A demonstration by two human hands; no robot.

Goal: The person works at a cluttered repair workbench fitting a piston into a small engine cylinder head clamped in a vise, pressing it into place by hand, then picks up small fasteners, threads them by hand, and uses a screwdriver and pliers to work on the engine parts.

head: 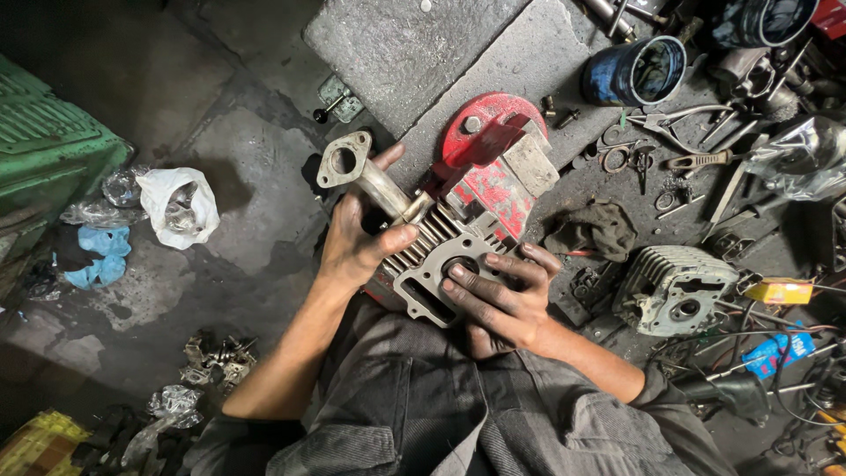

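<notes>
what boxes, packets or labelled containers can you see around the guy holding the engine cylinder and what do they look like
Small box: far right on the floor, flat oblong, yellow with a red end.
Blue packet: lower right among wires, crumpled, blue with light print.
Blue tin: top right, open round can, blue wall.
White bag: left floor, knotted plastic.

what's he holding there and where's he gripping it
A finned engine cylinder with a bent pipe. The left hand grips its finned side by the pipe; the right hand holds the flat face, fingers at the bore.
</notes>
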